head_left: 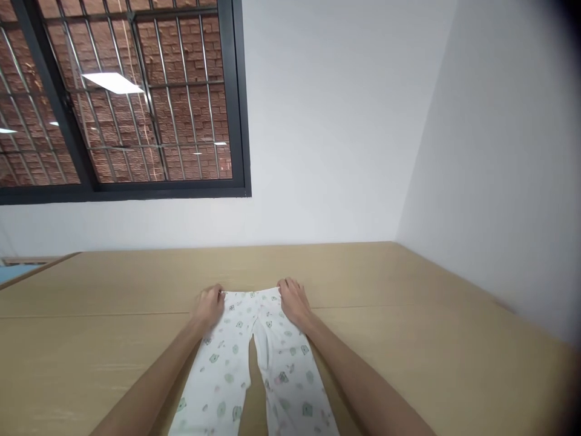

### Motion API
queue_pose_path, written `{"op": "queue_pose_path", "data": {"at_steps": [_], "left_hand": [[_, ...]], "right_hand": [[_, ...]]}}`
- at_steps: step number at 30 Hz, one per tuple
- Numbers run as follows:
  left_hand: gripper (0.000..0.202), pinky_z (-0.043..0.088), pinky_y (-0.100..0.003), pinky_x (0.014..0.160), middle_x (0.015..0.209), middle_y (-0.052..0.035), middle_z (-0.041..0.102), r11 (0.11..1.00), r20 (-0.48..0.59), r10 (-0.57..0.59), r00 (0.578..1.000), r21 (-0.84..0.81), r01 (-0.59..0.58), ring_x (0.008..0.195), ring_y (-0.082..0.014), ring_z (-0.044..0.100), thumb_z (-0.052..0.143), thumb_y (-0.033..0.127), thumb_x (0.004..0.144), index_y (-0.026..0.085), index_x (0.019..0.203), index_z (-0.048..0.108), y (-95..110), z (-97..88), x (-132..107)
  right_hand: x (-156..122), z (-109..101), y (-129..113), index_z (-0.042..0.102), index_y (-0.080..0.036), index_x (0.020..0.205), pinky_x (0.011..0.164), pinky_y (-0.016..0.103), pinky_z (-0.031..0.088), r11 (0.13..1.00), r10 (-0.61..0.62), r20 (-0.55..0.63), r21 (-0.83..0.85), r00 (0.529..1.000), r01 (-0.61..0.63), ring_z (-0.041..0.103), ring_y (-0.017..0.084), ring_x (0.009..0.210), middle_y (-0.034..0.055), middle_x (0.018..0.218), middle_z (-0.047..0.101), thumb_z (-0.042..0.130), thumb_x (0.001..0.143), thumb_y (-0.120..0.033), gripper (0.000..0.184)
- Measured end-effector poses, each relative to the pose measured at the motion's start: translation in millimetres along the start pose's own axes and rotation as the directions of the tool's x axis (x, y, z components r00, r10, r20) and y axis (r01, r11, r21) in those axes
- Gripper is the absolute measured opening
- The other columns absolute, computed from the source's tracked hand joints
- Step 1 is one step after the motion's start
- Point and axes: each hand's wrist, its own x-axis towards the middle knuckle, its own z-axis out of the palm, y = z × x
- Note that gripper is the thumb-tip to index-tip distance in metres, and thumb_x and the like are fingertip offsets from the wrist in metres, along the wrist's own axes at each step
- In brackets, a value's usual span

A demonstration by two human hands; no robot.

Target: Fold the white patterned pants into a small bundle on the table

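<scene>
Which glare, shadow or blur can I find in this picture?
All in the head view: a white reflection glares in the dark-framed glass window; the right corners are darkened; a faint shadow lies beside the bare right forearm on the tan tabletop; details on the white, green-printed trousers look slightly soft.

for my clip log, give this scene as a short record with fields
garment: white printed pants, waistband on far side, legs toward the person, running out of frame
left hand: gripping left waistband corner
right hand: gripping right waistband corner
surface: wood-toned tabletop
background: white wall; dark-framed window, upper left, brick beyond
</scene>
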Motion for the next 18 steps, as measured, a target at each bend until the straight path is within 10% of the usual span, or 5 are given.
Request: {"op": "queue_pose_path", "data": {"at_steps": [11,14,18], "left_hand": [[0.029,0.040,-0.045,0.101,0.123,-0.0179,0.061,0.997,0.003,-0.068,0.998,0.042,0.068,0.121,-0.0294,0.053,0.050,0.021,0.094,0.011,0.120,0.055,55,-10.9,-4],[0.024,0.046,-0.034,0.085,0.107,-0.0099,0.069,0.996,0.143,0.073,0.987,-0.070,-0.063,0.101,-0.0234,0.062,0.043,0.029,0.096,0.018,0.109,0.059,101,-24.9,-39],[0.032,0.045,-0.032,0.063,0.076,-0.0028,0.070,0.953,0.401,0.274,0.874,-0.235,-0.191,0.073,-0.0218,0.064,0.055,0.055,0.086,0.025,0.080,0.063,155,-16.1,-121]], "right_hand": [[13,6,12,0.061,-0.018,0.112,0.090,0.035,0.030,0.996,-0.014,0.108,-0.088,0.994,0.023,0.053,0.026,0.108,0.0142,0.117,0.061,0.041,0.098,-0.009,0.027],[15,1,13,0.060,-0.018,0.117,0.091,0.036,0.031,0.997,0.012,0.152,-0.078,0.988,-0.001,0.054,0.026,0.109,0.0153,0.120,0.060,0.040,0.101,-0.014,0.026],[21,-5,17,0.058,-0.017,0.123,0.093,0.038,0.032,0.998,0.049,0.210,-0.049,0.977,-0.039,0.056,0.027,0.111,0.0161,0.124,0.060,0.042,0.103,-0.022,0.026]]}}
